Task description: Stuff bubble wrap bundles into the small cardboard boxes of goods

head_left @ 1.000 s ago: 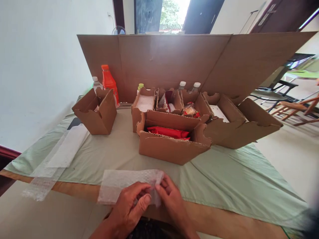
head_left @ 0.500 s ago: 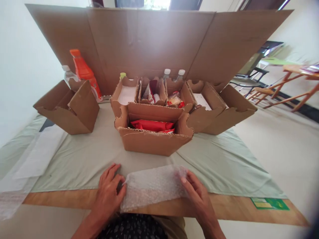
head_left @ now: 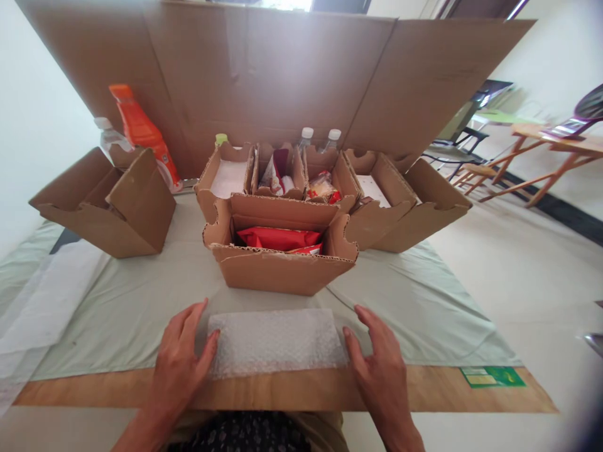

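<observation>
A clear bubble-wrap piece (head_left: 277,344) lies flat at the table's front edge, partly over the bare wood. My left hand (head_left: 183,351) is open at its left end, the thumb at the wrap's edge. Beside the right end is my right hand (head_left: 379,358), fingers apart and holding nothing. Just behind the wrap stands a cardboard box (head_left: 282,271) with red packets (head_left: 277,238) inside.
Several cardboard bins (head_left: 391,229) stand in a row behind, and another box (head_left: 146,216) is at the left. An orange bottle (head_left: 144,133) leans near a tall cardboard panel (head_left: 277,75). White sheets (head_left: 51,301) lie left; a green packet (head_left: 492,376) lies front right.
The bubble wrap has come down flat on the table. My right hand has let go of it, and both hands have spread apart with fingers opened. The view has shifted slightly.
</observation>
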`<action>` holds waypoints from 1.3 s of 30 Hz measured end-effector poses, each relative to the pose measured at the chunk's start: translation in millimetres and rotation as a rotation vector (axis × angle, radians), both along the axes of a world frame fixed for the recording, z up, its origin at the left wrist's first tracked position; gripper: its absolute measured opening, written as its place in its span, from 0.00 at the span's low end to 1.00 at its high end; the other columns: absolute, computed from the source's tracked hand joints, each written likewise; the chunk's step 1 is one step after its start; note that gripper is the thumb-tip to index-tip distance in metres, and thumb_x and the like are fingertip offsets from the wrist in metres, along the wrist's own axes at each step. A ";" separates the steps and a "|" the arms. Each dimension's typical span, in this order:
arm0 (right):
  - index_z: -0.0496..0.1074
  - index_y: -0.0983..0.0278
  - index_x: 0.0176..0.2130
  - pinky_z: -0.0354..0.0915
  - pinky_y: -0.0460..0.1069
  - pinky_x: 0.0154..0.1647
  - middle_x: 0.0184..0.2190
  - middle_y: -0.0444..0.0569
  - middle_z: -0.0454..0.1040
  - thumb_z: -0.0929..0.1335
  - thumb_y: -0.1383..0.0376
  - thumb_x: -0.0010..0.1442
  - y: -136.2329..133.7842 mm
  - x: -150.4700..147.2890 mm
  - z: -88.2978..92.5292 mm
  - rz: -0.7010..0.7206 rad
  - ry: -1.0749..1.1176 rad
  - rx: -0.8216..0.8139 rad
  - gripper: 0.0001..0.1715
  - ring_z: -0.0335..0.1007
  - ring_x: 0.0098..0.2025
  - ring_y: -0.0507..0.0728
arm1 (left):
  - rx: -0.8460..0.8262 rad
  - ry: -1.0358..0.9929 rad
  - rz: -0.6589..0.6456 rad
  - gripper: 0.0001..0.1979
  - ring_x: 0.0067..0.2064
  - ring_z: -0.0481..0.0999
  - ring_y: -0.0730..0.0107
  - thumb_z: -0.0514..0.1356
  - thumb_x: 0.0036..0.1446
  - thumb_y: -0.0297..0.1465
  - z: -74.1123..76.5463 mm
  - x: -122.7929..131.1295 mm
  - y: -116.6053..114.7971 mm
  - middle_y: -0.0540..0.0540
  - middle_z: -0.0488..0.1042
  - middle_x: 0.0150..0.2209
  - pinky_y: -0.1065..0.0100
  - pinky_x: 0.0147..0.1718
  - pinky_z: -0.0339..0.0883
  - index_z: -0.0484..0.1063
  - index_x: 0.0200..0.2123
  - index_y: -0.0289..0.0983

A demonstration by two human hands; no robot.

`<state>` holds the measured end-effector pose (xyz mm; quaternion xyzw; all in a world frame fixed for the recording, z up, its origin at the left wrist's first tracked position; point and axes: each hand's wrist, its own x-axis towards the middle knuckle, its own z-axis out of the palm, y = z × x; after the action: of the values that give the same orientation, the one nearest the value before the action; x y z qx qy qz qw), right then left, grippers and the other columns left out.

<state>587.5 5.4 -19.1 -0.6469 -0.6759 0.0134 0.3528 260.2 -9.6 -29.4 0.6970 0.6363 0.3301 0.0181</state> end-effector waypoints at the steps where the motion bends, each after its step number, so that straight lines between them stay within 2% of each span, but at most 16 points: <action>1: 0.69 0.63 0.59 0.67 0.64 0.58 0.57 0.60 0.74 0.64 0.64 0.67 -2.1 -13.1 2.0 0.064 -0.036 0.035 0.22 0.71 0.58 0.66 | 0.035 0.009 -0.053 0.25 0.60 0.71 0.50 0.55 0.65 0.32 -0.1 8.0 -3.4 0.34 0.70 0.59 0.50 0.57 0.67 0.62 0.65 0.38; 4: 0.69 0.63 0.60 0.66 0.61 0.59 0.61 0.58 0.72 0.61 0.73 0.65 -4.7 -65.2 1.4 0.372 -0.130 -0.015 0.26 0.67 0.63 0.64 | 0.032 0.096 -0.284 0.28 0.67 0.63 0.53 0.53 0.64 0.24 -7.6 33.7 -10.3 0.36 0.66 0.66 0.50 0.64 0.60 0.59 0.67 0.39; 7: 0.71 0.65 0.59 0.65 0.61 0.60 0.61 0.55 0.73 0.62 0.72 0.64 -4.5 -92.3 -13.7 0.546 -0.222 -0.124 0.26 0.66 0.64 0.64 | -0.010 0.234 -0.394 0.30 0.69 0.62 0.51 0.55 0.64 0.28 -22.9 42.4 -8.6 0.37 0.66 0.67 0.48 0.66 0.55 0.58 0.68 0.35; 9: 0.71 0.66 0.59 0.64 0.61 0.60 0.61 0.55 0.73 0.63 0.69 0.66 -6.6 -76.1 -26.9 0.504 -0.292 -0.107 0.24 0.67 0.63 0.64 | -0.042 0.304 -0.403 0.30 0.69 0.62 0.51 0.57 0.64 0.33 -29.4 35.9 -5.7 0.38 0.64 0.68 0.48 0.66 0.54 0.59 0.68 0.36; 13: 0.73 0.65 0.55 0.64 0.60 0.54 0.55 0.55 0.78 0.61 0.62 0.71 -12.2 3.8 -35.8 0.204 -0.404 0.040 0.19 0.72 0.58 0.65 | -0.056 0.333 -0.454 0.25 0.70 0.60 0.55 0.57 0.66 0.35 -25.4 18.5 -5.1 0.41 0.64 0.68 0.51 0.65 0.59 0.64 0.65 0.39; 15: 0.75 0.65 0.50 0.65 0.58 0.50 0.50 0.56 0.81 0.60 0.62 0.71 -10.1 30.6 -28.0 0.108 -0.411 0.091 0.17 0.74 0.55 0.65 | 0.000 0.251 -0.421 0.19 0.69 0.61 0.56 0.55 0.67 0.32 -21.4 14.0 -5.6 0.40 0.67 0.66 0.53 0.63 0.63 0.69 0.59 0.38; 17: 0.74 0.65 0.50 0.65 0.57 0.50 0.49 0.56 0.81 0.60 0.64 0.71 -2.2 34.4 -18.7 0.128 -0.399 0.094 0.17 0.74 0.55 0.63 | 0.045 0.171 -0.304 0.17 0.69 0.61 0.54 0.54 0.66 0.28 -20.3 10.2 -4.1 0.37 0.68 0.65 0.51 0.62 0.65 0.72 0.56 0.37; 21: 0.73 0.65 0.53 0.65 0.57 0.51 0.54 0.58 0.78 0.62 0.67 0.67 27.6 2.9 -15.7 0.233 -0.371 -0.024 0.18 0.73 0.55 0.64 | 0.058 0.222 -0.096 0.18 0.67 0.62 0.37 0.55 0.64 0.31 -26.8 1.0 5.5 0.27 0.69 0.61 0.36 0.58 0.65 0.72 0.54 0.32; 23: 0.76 0.64 0.44 0.66 0.58 0.49 0.53 0.58 0.78 0.63 0.68 0.65 38.8 -9.3 -19.1 0.247 -0.332 -0.071 0.13 0.73 0.54 0.66 | 0.043 0.246 -0.074 0.15 0.65 0.64 0.33 0.57 0.62 0.33 -30.3 -1.2 8.4 0.26 0.70 0.59 0.35 0.54 0.68 0.75 0.48 0.32; 25: 0.74 0.62 0.35 0.66 0.58 0.48 0.50 0.57 0.79 0.64 0.67 0.64 40.2 -11.8 -19.2 0.261 -0.249 -0.102 0.09 0.75 0.51 0.66 | 0.022 0.207 -0.059 0.10 0.65 0.64 0.34 0.57 0.61 0.33 -30.6 -1.0 6.5 0.28 0.70 0.60 0.37 0.54 0.69 0.76 0.39 0.35; 27: 0.72 0.61 0.33 0.67 0.55 0.44 0.44 0.54 0.80 0.64 0.65 0.65 31.2 -8.1 -13.3 0.281 -0.121 -0.180 0.09 0.77 0.44 0.63 | -0.014 0.115 -0.047 0.08 0.62 0.70 0.41 0.55 0.61 0.31 -24.7 -2.1 0.8 0.32 0.74 0.57 0.43 0.53 0.71 0.73 0.32 0.38; 28: 0.71 0.61 0.34 0.68 0.53 0.41 0.40 0.53 0.81 0.64 0.64 0.65 23.7 -6.5 -8.3 0.294 -0.043 -0.242 0.09 0.78 0.41 0.61 | -0.054 0.057 -0.042 0.08 0.56 0.76 0.47 0.54 0.60 0.31 -19.0 -5.0 -2.4 0.35 0.78 0.52 0.48 0.50 0.74 0.72 0.31 0.39; 30: 0.71 0.60 0.40 0.68 0.50 0.37 0.34 0.48 0.80 0.63 0.62 0.66 5.7 -9.8 2.6 0.332 0.121 -0.388 0.08 0.78 0.35 0.58 | -0.154 -0.053 -0.030 0.07 0.40 0.82 0.58 0.54 0.61 0.33 -2.1 -17.6 -5.1 0.43 0.81 0.40 0.59 0.39 0.77 0.71 0.35 0.40; 32: 0.71 0.60 0.48 0.68 0.48 0.35 0.32 0.46 0.80 0.63 0.63 0.66 -11.6 -27.0 10.0 0.390 0.254 -0.510 0.12 0.77 0.32 0.56 | -0.230 -0.097 0.010 0.12 0.33 0.81 0.63 0.56 0.60 0.37 18.6 -37.5 2.3 0.47 0.80 0.35 0.64 0.32 0.75 0.72 0.44 0.40; 36: 0.65 0.60 0.64 0.68 0.48 0.37 0.35 0.47 0.81 0.64 0.67 0.63 -27.1 -93.3 7.3 0.535 0.284 -0.648 0.31 0.76 0.33 0.56 | -0.237 0.052 0.121 0.28 0.37 0.81 0.58 0.57 0.60 0.38 49.2 -71.1 49.4 0.47 0.79 0.38 0.60 0.38 0.74 0.64 0.63 0.40; 39: 0.61 0.60 0.69 0.69 0.51 0.42 0.41 0.51 0.82 0.63 0.70 0.62 -21.5 -136.2 2.0 0.572 0.206 -0.655 0.36 0.78 0.39 0.59 | -0.074 0.129 0.135 0.29 0.49 0.78 0.50 0.59 0.59 0.35 49.7 -75.2 79.0 0.37 0.78 0.47 0.50 0.50 0.71 0.64 0.62 0.34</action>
<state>451.3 -16.1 -17.1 -0.5070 -0.7489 0.3883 0.1769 185.0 69.4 20.2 0.6712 0.6934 0.2614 -0.0194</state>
